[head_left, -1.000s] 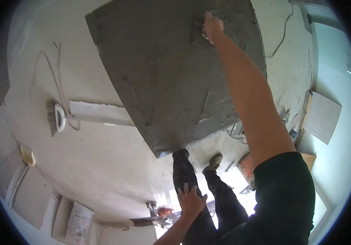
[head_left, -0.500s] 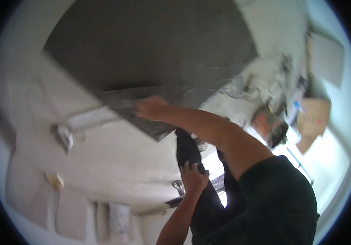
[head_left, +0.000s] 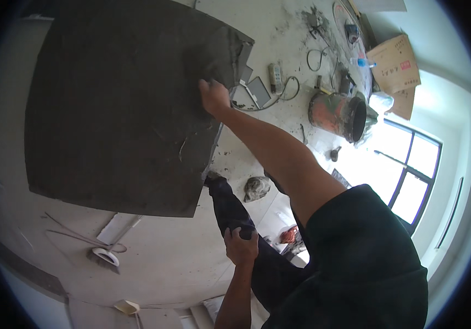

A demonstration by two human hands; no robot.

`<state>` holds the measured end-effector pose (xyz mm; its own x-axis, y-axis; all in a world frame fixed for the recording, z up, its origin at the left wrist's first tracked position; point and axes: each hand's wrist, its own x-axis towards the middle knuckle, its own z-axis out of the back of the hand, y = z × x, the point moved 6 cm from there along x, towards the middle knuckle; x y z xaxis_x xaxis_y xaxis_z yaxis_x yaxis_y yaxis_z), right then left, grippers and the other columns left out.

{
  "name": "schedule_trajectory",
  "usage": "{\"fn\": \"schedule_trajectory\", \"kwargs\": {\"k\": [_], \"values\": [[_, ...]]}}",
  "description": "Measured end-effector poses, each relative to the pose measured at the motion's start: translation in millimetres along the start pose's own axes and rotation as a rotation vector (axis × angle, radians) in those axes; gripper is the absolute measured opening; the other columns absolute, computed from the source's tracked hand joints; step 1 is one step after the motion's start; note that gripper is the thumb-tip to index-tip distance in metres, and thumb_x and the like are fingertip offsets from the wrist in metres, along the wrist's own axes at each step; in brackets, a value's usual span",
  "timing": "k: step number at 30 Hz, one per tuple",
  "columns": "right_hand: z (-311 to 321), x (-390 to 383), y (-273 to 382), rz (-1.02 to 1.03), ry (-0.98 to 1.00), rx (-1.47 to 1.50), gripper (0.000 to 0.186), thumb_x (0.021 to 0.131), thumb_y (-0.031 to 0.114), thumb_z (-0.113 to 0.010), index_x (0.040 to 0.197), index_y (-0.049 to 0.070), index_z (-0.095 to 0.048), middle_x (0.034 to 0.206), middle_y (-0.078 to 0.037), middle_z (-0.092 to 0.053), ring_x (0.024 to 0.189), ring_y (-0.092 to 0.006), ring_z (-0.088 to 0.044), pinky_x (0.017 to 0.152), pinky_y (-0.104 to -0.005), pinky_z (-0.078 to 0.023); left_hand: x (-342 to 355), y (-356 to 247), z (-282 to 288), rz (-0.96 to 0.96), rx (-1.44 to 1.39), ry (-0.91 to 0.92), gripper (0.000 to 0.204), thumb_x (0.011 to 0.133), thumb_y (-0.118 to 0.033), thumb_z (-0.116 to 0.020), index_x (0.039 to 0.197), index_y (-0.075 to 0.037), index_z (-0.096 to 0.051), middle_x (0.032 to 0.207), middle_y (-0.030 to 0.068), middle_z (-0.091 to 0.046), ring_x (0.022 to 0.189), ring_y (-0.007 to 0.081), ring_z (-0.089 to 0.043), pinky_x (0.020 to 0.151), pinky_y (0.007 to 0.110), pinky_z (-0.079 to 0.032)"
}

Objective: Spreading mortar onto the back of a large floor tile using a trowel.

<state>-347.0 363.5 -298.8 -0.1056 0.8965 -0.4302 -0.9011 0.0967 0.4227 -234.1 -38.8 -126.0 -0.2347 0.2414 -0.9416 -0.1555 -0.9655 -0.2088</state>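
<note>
A large dark grey, flat slab-like surface [head_left: 114,109] fills the upper left, its right edge ragged near the top. Over that right edge my right hand [head_left: 215,98] is closed, fingers curled down against the grey; whatever it holds blends into the dark surface and cannot be made out. A smeared darker patch lies just beyond the fingers. My left hand [head_left: 241,246] rests on my knee in dark trousers [head_left: 271,268], its fingers apart and bent over the cloth.
Right of the slab lie a small grey rectangular plate [head_left: 258,92], a power strip [head_left: 275,78] with a cord, and a mortar-stained orange bucket [head_left: 331,113] on its side. A crumpled bag [head_left: 257,188] is near my foot. A brush [head_left: 103,259] lies lower left; a cardboard box [head_left: 397,63] stands upper right.
The view has turned and steadied, bringing the slab to the left and the bucket and window into clearer sight. My right hand is now at the slab's right edge; my left stays on the knee.
</note>
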Motion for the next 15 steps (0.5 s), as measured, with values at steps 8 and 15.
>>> {"fn": "schedule_trajectory", "kwargs": {"k": [8,15], "values": [[42,27,-111,0.040,0.213,0.236,0.058,0.092,0.050,-0.055,0.098,-0.005,-0.068,0.089,-0.029,-0.066,0.091,-0.0430,-0.066,0.082,-0.0471,-0.049,-1,-17,-11,-0.001,0.106,-0.003,0.059,0.074,-0.043,-0.075,0.120,-0.007,-0.063,0.143,0.0215,-0.047,0.129,0.0379,-0.049,0.104,0.048,-0.045],[94,121,-196,-0.378,0.021,0.428,0.055,0.091,0.049,-0.056,0.099,-0.005,-0.069,0.083,-0.021,-0.069,0.081,-0.0326,-0.068,0.080,-0.0444,-0.052,-9,-26,-34,0.071,0.271,0.024,0.062,0.074,-0.046,-0.075,0.120,-0.007,-0.063,0.143,0.0218,-0.047,0.129,0.0380,-0.049,0.104,0.048,-0.045]]}}
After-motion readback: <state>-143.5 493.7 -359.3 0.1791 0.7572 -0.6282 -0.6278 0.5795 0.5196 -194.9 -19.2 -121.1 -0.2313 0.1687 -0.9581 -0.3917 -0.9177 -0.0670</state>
